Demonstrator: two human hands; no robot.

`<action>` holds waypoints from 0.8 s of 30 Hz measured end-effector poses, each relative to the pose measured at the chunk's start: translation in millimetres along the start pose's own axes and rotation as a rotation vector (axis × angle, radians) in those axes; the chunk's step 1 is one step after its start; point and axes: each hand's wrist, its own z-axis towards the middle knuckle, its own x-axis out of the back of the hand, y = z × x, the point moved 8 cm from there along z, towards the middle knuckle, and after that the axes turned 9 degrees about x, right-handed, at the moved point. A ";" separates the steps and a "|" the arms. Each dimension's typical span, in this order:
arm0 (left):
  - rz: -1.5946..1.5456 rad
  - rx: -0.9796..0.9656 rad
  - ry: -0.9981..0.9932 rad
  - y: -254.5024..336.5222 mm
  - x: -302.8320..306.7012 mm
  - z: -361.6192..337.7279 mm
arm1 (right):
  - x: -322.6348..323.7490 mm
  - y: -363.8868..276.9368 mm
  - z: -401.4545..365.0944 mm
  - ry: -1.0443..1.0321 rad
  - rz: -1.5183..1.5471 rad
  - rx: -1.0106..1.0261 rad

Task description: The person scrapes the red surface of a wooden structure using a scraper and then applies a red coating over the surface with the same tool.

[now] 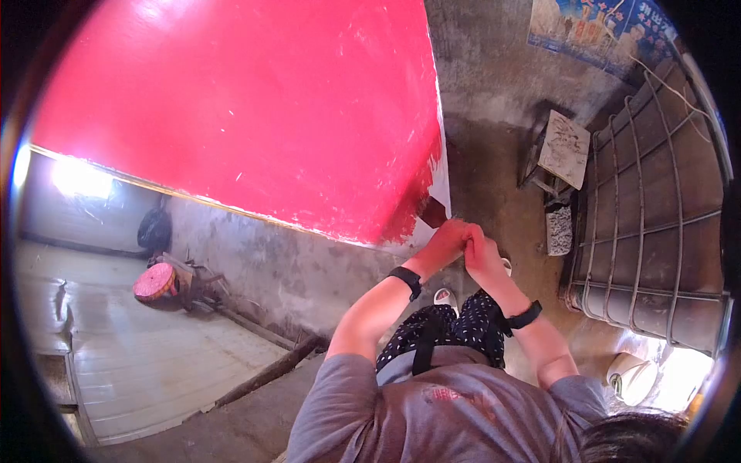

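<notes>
A large glossy red panel (255, 116) fills the upper left of the view. At its near corner the red ends in a ragged edge, and a white surface (415, 238) shows there. A flat dark-red piece (434, 212) lies against that corner, its kind not clear. My left hand (446, 241) is closed at the near end of this piece. Pressed up against it, my right hand (484, 251) is closed too, and what its fingers hold is hidden. Dark bands circle both wrists.
Below the panel, a round pink-topped seat (155, 282) stands on a pale sheeted surface (170, 363). A small stool (564, 149) sits at the right, near a metal-barred frame (648, 208). A wooden pole (270, 367) lies at the lower left.
</notes>
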 end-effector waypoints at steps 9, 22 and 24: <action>0.068 -0.004 -0.045 22.1 1.2 -3.4 | 23.4 -36.3 0.0 0.023 0.212 -0.039; 0.171 0.025 -0.004 -11.8 -10.1 -30.7 | -12.1 -7.7 -23.3 0.035 0.145 -0.091; 0.100 0.122 -0.044 -55.4 -27.3 -49.3 | -57.1 38.1 -44.9 0.006 0.078 -0.072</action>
